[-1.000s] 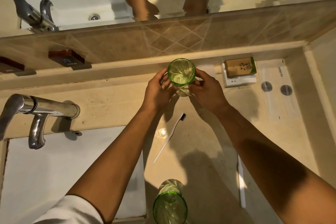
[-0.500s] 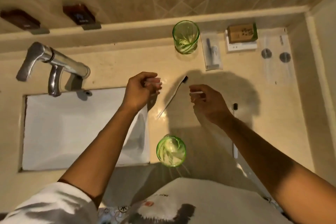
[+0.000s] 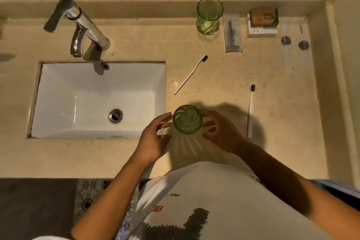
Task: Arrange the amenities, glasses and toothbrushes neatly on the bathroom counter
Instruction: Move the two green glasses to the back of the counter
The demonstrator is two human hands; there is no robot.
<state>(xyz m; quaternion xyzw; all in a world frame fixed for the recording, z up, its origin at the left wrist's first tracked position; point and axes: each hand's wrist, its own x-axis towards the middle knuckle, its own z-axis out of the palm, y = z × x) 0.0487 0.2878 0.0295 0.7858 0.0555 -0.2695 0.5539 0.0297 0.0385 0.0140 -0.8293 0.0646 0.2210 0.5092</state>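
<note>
Flanking the near green glass (image 3: 187,119), which stands upright just right of the sink (image 3: 97,101), the left hand (image 3: 154,138) and right hand (image 3: 220,132) are held with fingers spread, unclosed; a firm two-sided grasp seems required next.

your beige counter (image 3: 224,76): green glass (image 3: 208,16), sachet (image 3: 233,35), boxes (image 3: 263,23) along back edge; two toothbrushes (image 3: 191,74) mid-surface; second glass (image 3: 187,119) near front edge.
</note>
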